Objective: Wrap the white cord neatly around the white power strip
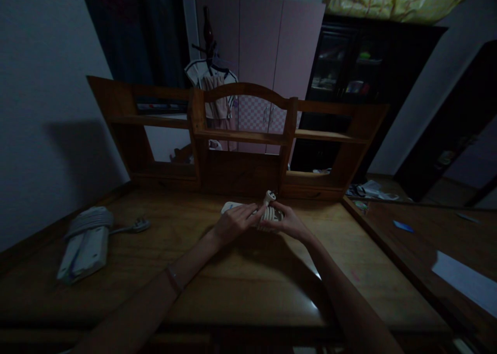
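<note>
A white power strip [230, 206] with its cord [275, 214] wound in a coil is between my hands, near the back of the wooden desk. My left hand [236, 222] is closed over the strip and the near side of the coil. On the other side, my right hand [289, 222] grips the coiled cord, fingers bent around it. The cord's plug [271, 195] sticks up between the two hands. Much of the strip is hidden under my left hand. A second power strip [86, 250], its grey cord wrapped around one end, lies at the left.
A wooden shelf unit [240, 135] stands along the back of the desk [233, 286]. The other strip's plug [140, 224] rests on the desk. To the right, a brown surface [419, 245] holds white paper [466, 281] and a small blue packet [403, 225].
</note>
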{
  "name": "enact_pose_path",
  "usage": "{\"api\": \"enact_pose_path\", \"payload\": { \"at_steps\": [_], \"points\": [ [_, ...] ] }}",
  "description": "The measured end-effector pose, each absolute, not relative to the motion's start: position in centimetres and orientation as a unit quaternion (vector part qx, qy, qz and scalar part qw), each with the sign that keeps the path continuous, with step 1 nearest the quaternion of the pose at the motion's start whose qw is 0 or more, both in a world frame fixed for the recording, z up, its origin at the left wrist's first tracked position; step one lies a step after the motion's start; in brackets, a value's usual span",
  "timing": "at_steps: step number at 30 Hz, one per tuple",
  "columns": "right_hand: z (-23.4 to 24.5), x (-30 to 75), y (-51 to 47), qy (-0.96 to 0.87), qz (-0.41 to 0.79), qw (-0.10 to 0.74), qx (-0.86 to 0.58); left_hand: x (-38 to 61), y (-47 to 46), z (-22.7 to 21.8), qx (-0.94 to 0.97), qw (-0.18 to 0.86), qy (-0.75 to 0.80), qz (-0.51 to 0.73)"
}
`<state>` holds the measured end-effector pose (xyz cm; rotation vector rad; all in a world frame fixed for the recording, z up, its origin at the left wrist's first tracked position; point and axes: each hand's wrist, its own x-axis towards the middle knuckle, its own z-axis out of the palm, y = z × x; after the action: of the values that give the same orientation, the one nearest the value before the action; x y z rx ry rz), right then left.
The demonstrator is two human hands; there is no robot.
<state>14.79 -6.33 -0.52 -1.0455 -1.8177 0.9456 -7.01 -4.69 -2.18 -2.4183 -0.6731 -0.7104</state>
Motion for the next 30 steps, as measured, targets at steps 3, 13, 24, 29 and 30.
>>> {"api": "enact_pose_path", "payload": {
  "at_steps": [3,13,24,29,30],
  "points": [
    [-0.5,14.9,-6.3,-0.72,0.371,0.411,-0.417,-7.0,-4.9,-1.7,-0.899,0.263,-0.239,-0.256],
    [-0.3,14.7,-6.4,-0.705,0.376,0.409,-0.442,-7.0,-4.4,-2.1,-0.888,0.234,-0.271,-0.289],
    [-1.0,14.7,-6.2,-0.72,0.303,0.408,-0.472,-7.0,-4.5,-1.9,-0.9,0.216,-0.229,-0.301],
    [-1.4,14.6,-6.2,-0.716,0.302,0.395,-0.49,-6.8,-4.4,-2.1,-0.907,0.204,-0.228,-0.288],
    [-1.4,14.6,-6.1,-0.715,0.303,0.392,-0.492,-6.8,-4.4,-2.1,-0.907,0.203,-0.228,-0.289]
  ]
}}
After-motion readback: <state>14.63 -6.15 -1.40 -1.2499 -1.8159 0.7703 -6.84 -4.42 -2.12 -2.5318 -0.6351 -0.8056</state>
